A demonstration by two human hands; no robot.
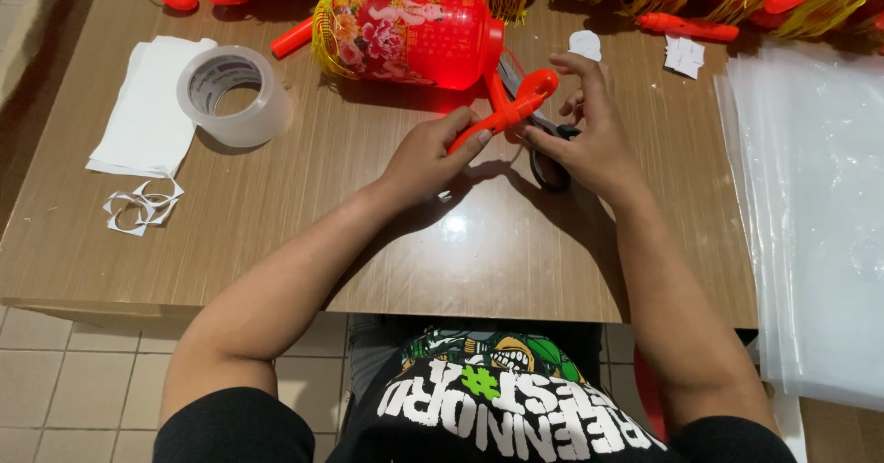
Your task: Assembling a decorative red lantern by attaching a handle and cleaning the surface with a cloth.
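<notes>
My left hand (pixel 431 156) grips an orange plastic handle (pixel 509 111) that runs up to a hook-shaped end by the red lantern. My right hand (pixel 589 136) pinches the same handle near the hook, fingers partly spread. Under my right hand lie black-handled scissors (pixel 545 155) on the wooden table (pixel 350 205). The red flower-printed lantern (pixel 410 32) with gold tassels lies on its side just beyond my hands.
A roll of clear tape (pixel 233 95) sits on a stack of white paper (pixel 152 109) at the left, with paper cut-out scraps (pixel 140 207) near it. Clear plastic sheets (pixel 815 214) cover the right side. More red lanterns and orange handles (pixel 686 28) line the far edge.
</notes>
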